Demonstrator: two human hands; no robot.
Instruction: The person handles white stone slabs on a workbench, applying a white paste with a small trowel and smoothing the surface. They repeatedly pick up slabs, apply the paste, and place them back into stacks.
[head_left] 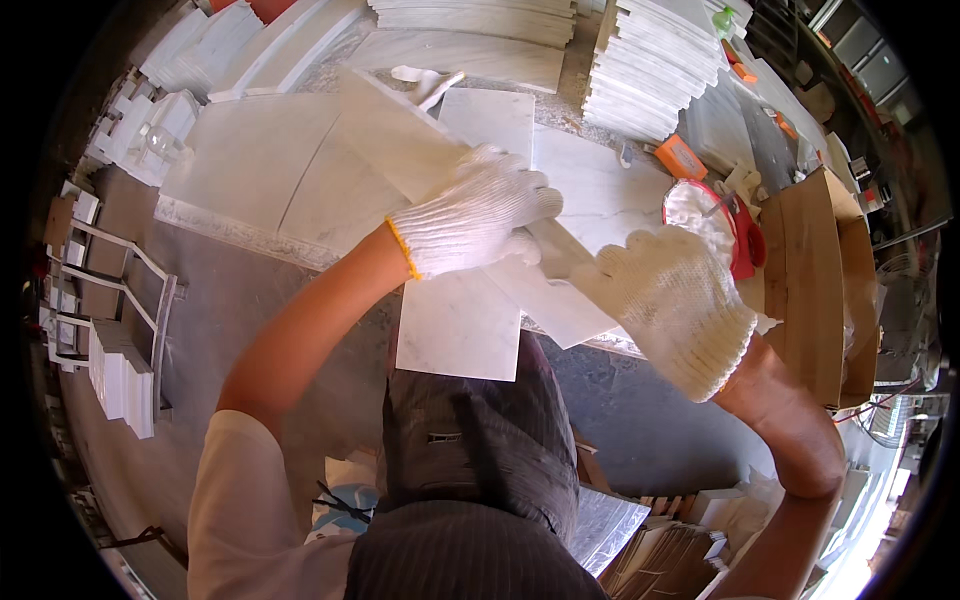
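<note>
- The gloved left hand (480, 215) is closed on a long white marble tile (552, 302), fingers and thumb bent around its edge.
- The gloved right hand (680, 305) is half curled against that tile's near right edge; its underside is hidden, so I cannot tell how firmly it grips.
- The tile slants from far left to near right, above a second marble tile (458, 325).
- Right of them sits an orange box (681, 158).
</note>
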